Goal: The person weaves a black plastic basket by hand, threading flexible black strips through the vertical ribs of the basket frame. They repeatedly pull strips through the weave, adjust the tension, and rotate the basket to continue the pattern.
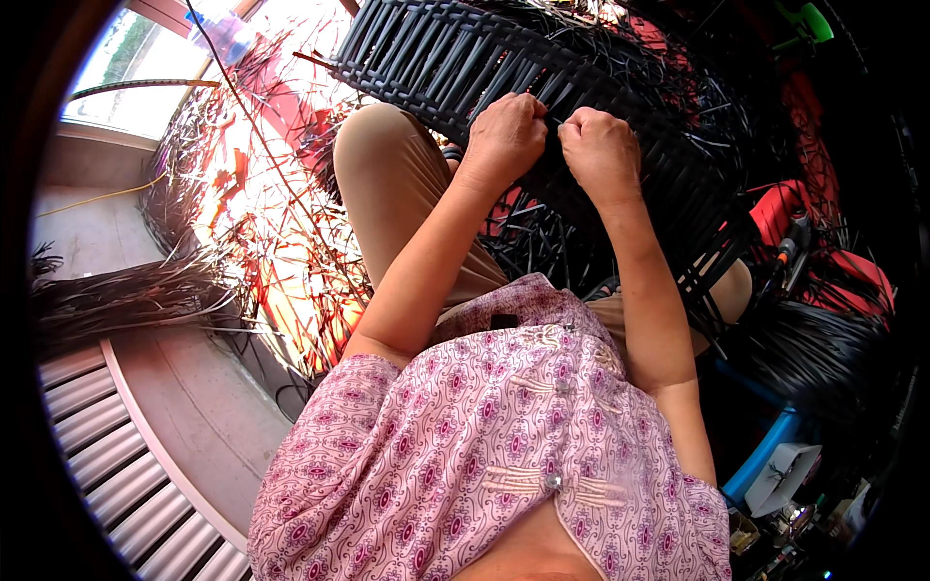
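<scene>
A long woven panel of flat black strips [426, 68] slants across my lap, from the upper left down toward the right. Over its near edge, my left hand [509, 136] is closed, knuckles up. Just to its right my right hand [601, 150] is closed too, with a small gap between the two fists. Whatever the fingers grip is hidden beneath them; dark strips of the panel lie right under and around both hands. At the panel's right end, loose strip ends hang by my knee.
Cut strips litter the sunlit floor [281, 242] at left. A bundle of dark strips [126, 300] lies above a white slatted radiator [136, 474]. On the right are another black strip bundle [823, 349], a red thing [775, 208], a tool with an orange band [792, 242] and a blue curved rim [760, 455].
</scene>
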`<state>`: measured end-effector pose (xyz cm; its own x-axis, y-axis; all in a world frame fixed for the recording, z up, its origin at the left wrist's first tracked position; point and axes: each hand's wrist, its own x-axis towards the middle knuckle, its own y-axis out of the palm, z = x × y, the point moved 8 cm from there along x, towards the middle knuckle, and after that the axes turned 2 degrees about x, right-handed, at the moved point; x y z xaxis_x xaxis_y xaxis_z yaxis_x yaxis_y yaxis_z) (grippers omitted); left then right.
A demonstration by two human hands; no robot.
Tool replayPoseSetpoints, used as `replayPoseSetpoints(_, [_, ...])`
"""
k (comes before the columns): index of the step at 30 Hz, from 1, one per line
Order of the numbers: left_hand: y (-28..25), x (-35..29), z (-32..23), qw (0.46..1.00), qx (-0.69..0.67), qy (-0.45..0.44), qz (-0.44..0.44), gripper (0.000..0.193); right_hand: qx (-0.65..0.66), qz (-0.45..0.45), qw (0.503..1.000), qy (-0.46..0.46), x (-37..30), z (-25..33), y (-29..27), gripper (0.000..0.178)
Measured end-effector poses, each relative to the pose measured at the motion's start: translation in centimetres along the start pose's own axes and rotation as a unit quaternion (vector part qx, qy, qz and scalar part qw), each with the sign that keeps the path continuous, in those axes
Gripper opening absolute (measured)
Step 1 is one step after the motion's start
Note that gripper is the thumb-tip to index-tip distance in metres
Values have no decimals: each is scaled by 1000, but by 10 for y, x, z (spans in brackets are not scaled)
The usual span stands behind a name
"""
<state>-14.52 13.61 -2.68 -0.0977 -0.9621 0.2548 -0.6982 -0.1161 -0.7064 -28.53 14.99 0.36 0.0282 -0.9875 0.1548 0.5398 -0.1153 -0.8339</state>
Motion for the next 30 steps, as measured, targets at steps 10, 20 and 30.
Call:
replayPoseSetpoints(10, [5, 0, 12, 981, -160, -60, 95, 27, -41, 40, 998, -15, 9, -3, 8, 25])
replayPoseSetpoints(20, [-5, 6, 27, 982, -173, -54, 48, 11, -60, 31, 998, -17, 9, 9, 20, 23])
replayPoseSetpoints(30, [-12, 10, -5, 990, 9, 123, 73, 19, 24, -29, 997, -72, -1, 6, 15, 21])
